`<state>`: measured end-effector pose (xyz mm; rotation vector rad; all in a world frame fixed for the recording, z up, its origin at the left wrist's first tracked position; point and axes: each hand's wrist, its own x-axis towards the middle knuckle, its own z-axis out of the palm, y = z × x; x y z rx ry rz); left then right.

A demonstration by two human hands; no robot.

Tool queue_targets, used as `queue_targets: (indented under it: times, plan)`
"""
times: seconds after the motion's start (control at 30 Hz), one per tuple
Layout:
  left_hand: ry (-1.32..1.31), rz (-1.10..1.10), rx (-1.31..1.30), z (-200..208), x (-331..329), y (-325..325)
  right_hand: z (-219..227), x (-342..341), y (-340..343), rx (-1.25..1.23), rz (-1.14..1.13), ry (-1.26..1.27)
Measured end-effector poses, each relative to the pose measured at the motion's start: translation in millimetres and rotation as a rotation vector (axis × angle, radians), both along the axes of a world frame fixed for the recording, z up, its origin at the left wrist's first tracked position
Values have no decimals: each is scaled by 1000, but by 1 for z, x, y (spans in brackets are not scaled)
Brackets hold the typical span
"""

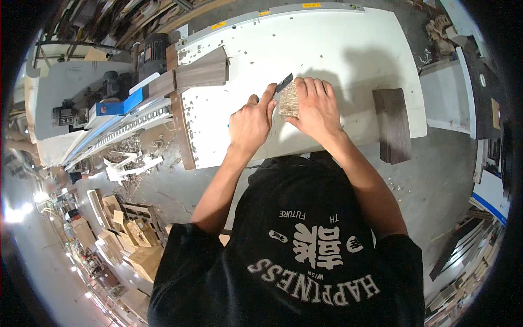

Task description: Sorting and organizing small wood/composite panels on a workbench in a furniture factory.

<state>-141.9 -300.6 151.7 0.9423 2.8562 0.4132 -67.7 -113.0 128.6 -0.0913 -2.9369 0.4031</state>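
Note:
My left hand [250, 122] is closed around a dark, flat, blade-like tool [284, 82], whose tip sticks out beyond the fingers toward the upper right. My right hand [320, 111] grips a small block of particleboard [288, 102], with its fingers over the far side and the thumb at the near edge. The blade lies against or very close to the block's upper left edge; contact is hard to make out. Both hands are over a white worktop [256, 49]. The tool's handle is hidden in my left fist.
A stack of dark wood-grain strips [392, 125] overhangs the worktop's near right edge. More wood-grain pieces [201, 71] lie at the left. A long metal level [289, 7] runs along the far edge. Dark chips dot the surface. Machinery with a motor [152, 50] stands left; scrap wood [131, 229] lies beyond.

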Motion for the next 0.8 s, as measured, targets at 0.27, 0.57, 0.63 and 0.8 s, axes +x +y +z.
queue_targets:
  times: [0.27, 0.57, 0.63, 0.8]
  plan:
    - [-21, -8, -1, -9, -9, -21, -1, 2, -3, 28, -3, 20]
    - [-407, 109, -135, -186, -93, -15, -2, 4, -9, 28, -12, -20]
    - [-552, 116, -136, -207, -85, -29, -2, 4, -9, 19, -22, -9]
    - [-394, -205, 19, -198, -60, -34, -2, 11, -9, -1, -67, -57]
